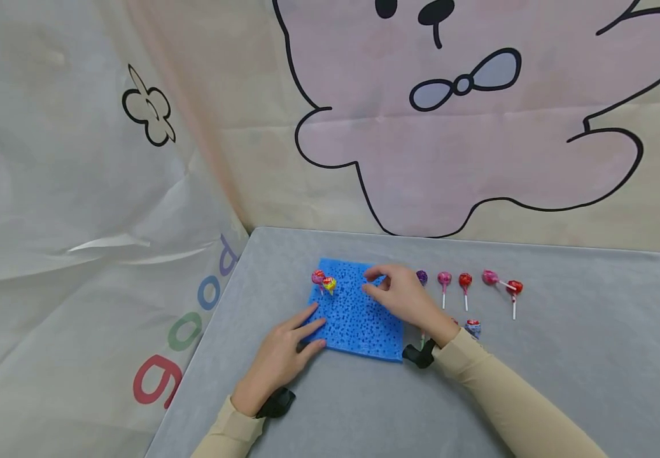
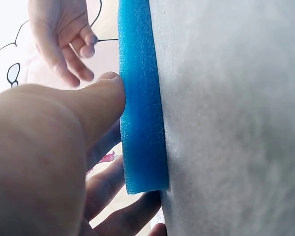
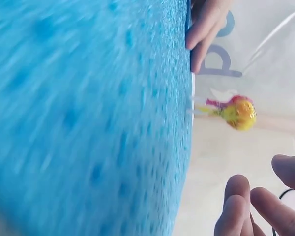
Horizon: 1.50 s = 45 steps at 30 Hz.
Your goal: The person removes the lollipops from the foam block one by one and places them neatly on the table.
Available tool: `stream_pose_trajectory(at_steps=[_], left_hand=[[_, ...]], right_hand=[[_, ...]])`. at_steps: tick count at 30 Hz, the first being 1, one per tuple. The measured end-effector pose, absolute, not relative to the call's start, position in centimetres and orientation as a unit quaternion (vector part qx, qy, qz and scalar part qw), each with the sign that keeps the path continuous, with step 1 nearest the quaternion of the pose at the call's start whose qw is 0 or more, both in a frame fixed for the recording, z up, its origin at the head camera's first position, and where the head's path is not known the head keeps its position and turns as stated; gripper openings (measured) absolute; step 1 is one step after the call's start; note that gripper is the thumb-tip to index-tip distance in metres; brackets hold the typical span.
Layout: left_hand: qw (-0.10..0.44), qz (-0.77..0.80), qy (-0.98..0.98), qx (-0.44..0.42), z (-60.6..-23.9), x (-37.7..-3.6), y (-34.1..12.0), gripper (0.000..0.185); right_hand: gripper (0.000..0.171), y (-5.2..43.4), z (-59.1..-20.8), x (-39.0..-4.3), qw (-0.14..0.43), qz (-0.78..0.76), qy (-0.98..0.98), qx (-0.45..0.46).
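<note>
Blue foam pad (image 1: 355,312) lies mid-counter (image 1: 564,356); left hand (image 1: 280,359) presses its seven-o'clock corner, fingers straight. Right hand (image 1: 404,296) hovers at one o'clock, fingers loose, empty. Best keep that pad pinned flat.

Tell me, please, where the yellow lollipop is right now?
In the head view, the yellow lollipop stands in the blue foam pad near its far left corner, next to a pink lollipop, left of the right hand.
</note>
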<state>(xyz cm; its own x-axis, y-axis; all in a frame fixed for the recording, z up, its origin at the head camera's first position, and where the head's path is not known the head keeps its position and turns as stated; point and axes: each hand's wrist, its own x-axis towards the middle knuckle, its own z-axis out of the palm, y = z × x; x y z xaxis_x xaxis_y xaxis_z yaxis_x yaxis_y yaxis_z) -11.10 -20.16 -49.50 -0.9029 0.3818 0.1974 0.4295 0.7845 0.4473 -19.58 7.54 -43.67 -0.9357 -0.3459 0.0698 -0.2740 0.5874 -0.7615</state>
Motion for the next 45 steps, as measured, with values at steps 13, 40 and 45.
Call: stream_pose_trajectory(at_steps=[13,40,45], left_hand=[[0.054,-0.243,-0.942,-0.224,-49.6,-11.2,-20.4,0.048],[0.067,-0.247,-0.939,-0.231,-49.8,-11.0,-20.2,0.047],[0.074,-0.247,-0.937,-0.236,-49.8,-11.2,-20.3,0.046]], right_hand=[[0.032,4.0,-43.9,-20.3,0.039,-0.443,0.875,-0.193],[0.025,0.4,-44.8,-20.5,0.037,-0.468,0.864,-0.179],[0.024,0.3,-44.8,-20.5,0.031,-0.466,0.865,-0.183]])
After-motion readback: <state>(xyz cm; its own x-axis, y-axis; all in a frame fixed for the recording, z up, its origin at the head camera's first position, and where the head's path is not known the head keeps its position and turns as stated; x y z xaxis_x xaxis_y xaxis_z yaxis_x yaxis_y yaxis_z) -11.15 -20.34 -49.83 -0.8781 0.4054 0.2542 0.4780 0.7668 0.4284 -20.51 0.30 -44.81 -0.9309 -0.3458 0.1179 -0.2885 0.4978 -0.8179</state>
